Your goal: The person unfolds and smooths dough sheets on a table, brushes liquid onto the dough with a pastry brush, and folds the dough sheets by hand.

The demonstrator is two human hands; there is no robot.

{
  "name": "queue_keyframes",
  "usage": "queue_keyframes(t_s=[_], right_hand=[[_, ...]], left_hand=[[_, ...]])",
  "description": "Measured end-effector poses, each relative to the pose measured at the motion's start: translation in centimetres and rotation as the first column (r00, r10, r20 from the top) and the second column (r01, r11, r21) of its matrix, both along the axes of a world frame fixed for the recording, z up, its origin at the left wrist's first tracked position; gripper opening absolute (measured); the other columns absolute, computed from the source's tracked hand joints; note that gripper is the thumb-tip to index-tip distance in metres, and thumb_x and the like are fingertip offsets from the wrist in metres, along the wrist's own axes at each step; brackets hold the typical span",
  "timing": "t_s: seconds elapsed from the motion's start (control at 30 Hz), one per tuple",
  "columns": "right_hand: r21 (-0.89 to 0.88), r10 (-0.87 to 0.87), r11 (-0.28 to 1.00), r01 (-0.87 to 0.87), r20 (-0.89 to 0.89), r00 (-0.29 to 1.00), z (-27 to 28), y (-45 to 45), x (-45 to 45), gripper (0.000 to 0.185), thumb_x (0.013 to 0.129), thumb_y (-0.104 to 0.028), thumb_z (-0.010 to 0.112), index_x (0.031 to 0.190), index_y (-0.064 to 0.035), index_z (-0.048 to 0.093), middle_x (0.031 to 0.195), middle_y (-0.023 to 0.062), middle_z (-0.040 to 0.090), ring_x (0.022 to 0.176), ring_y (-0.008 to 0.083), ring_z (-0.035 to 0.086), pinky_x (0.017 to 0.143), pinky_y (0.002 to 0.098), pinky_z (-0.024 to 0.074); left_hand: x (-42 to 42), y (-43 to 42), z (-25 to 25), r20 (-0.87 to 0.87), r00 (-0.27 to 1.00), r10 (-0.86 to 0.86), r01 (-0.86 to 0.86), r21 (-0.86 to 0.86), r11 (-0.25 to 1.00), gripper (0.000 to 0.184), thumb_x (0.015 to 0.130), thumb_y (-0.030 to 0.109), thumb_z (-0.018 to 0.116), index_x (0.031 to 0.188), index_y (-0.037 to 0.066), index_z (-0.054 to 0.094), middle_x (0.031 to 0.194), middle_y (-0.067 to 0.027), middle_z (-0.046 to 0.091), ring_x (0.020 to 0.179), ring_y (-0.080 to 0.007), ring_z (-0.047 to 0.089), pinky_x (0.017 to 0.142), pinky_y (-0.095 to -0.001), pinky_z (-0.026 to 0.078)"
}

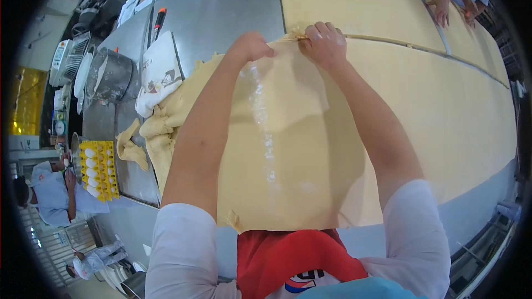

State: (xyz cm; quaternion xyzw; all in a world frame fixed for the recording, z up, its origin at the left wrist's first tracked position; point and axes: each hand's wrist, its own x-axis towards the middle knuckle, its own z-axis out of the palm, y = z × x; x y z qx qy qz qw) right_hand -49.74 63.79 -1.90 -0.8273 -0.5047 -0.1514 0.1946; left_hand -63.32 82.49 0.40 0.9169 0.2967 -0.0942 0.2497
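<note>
Head view is showing me a smooth, pale-yellow dough sheet (299, 177) with a glossy streak (261, 122) and a ragged left edge, spreading across a grey metal table (233, 5). Both bare forearms (205, 127) are spanning the sheet, slanting inward to its far edge. There the right hand (326, 45) is holding bunched dough in curled fingers, while the left hand (252, 49) is resting near it, fingers folded, its grip hidden from me.

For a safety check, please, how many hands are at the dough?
4: left hand and right hand on the dough, centre; a co-worker's hand and another hand, upper right. More may be hidden.
</note>
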Motion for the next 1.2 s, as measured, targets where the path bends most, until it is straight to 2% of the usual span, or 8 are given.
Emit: queue_keyframes(t_s=[0.13, 0.2, 0.4, 0.53, 0.73, 1.03, 1.1, 1.2], right_hand=[[0.159, 0.025, 0.986, -0.045, 0.126, 0.992, -1.8, -1.8, -0.3, 0.022, 0.076, -0.019, 0.066, 0.095, -0.0101, 0.061, 0.104, 0.0059, 0.059, 0.106, 0.0277, 0.056, 0.092, 0.0437, 0.0452], [0.134, -0.011, 0.991, 0.019, -0.063, 0.998, -2.1, -2.8, -0.5, 0.038, 0.078, -0.016, 0.062, 0.115, -0.0094, 0.057, 0.122, 0.01, 0.053, 0.121, 0.0313, 0.047, 0.104, 0.047, 0.0359], [0.102, -0.072, 0.992, 0.078, -0.059, 0.996, -2.5, -1.7, -0.1, 0.064, 0.082, -0.016, 0.058, 0.141, -0.0095, 0.036, 0.142, 0.0117, 0.041, 0.135, 0.0321, 0.034, 0.114, 0.0521, 0.0231], [0.122, -0.122, 0.986, 0.118, 0.024, 0.992, -2.8, -2.0, -0.3, 0.055, 0.081, -0.017, 0.059, 0.134, -0.01, 0.046, 0.132, 0.0095, 0.049, 0.128, 0.0302, 0.042, 0.11, 0.0516, 0.0281], [0.089, 0.099, 0.99, -0.106, 0.076, 0.992, -2.9, -2.4, -0.3, 0.016, 0.077, -0.018, 0.063, 0.091, -0.0111, 0.066, 0.102, 0.0049, 0.059, 0.104, 0.0246, 0.054, 0.094, 0.043, 0.0419], [0.196, 0.107, 0.973, -0.121, 0.083, 0.991, -2.5, -2.6, -0.6, 0.013, 0.082, -0.02, 0.061, 0.092, -0.0131, 0.065, 0.097, 0.0037, 0.061, 0.099, 0.0246, 0.056, 0.091, 0.0416, 0.0417], [0.187, 0.091, 0.977, -0.105, 0.079, 0.993, -2.6, -2.7, -0.3, 0.014, 0.082, -0.02, 0.061, 0.093, -0.013, 0.065, 0.098, 0.004, 0.061, 0.099, 0.0245, 0.056, 0.09, 0.0415, 0.0417], [0.186, 0.067, 0.98, -0.077, 0.063, 0.996, -3.3, -2.4, -0.4, 0.014, 0.081, -0.018, 0.06, 0.093, -0.0124, 0.064, 0.098, 0.0047, 0.061, 0.099, 0.0244, 0.056, 0.089, 0.0412, 0.0418]], left_hand=[[1.7, -1.2, 0.7, -0.072, 0.996, -0.053, 0.064, 0.17, 0.983, 0.036, 0.065, 0.036, 0.077, 0.075, 0.002, 0.066, 0.089, -0.0161, 0.068, 0.085, -0.0285, 0.064, 0.075, -0.0397, 0.051], [2.4, -1.7, 1.1, -0.045, 0.998, 0.043, -0.047, -0.084, 0.995, 0.044, 0.066, 0.034, 0.077, 0.098, 0.005, 0.069, 0.096, -0.0117, 0.067, 0.087, -0.0264, 0.062, 0.073, -0.0377, 0.05], [3.4, -1.4, 0.3, 0.055, 0.998, 0.027, -0.012, -0.246, 0.969, 0.032, 0.071, 0.028, 0.076, 0.091, 0.005, 0.068, 0.093, -0.0079, 0.065, 0.085, -0.0211, 0.059, 0.073, -0.0346, 0.048], [2.1, -1.3, 0.2, 0.292, 0.952, -0.096, 0.217, -0.418, 0.882, 0.027, 0.073, 0.025, 0.075, 0.088, 0.003, 0.068, 0.084, -0.0074, 0.065, 0.081, -0.0189, 0.058, 0.07, -0.0331, 0.046], [1.4, 2.2, -1.8, 0.097, 0.994, 0.047, -0.032, -0.151, 0.988, 0.029, 0.079, 0.034, 0.063, 0.087, 0.008, 0.074, 0.088, -0.0152, 0.07, 0.079, -0.0251, 0.065, 0.075, -0.0351, 0.049], [1.2, 0.3, 2.0, -0.057, 0.997, -0.049, 0.029, -0.308, 0.951, 0.029, 0.073, 0.024, 0.073, 0.093, 0.003, 0.071, 0.08, -0.0094, 0.069, 0.081, -0.0187, 0.063, 0.072, -0.0331, 0.048], [0.2, -0.3, 2.7, -0.034, 0.97, -0.241, 0.242, 0.045, 0.969, 0.031, 0.073, 0.025, 0.076, 0.094, 0.004, 0.072, 0.084, -0.0099, 0.07, 0.08, -0.0195, 0.064, 0.072, -0.0339, 0.049], [-0.3, -2.4, 4.5, -0.199, 0.978, -0.061, 0.078, 0.078, 0.994, 0.03, 0.074, 0.025, 0.076, 0.095, 0.005, 0.072, 0.088, -0.0096, 0.07, 0.08, -0.0216, 0.064, 0.072, -0.0353, 0.049]])
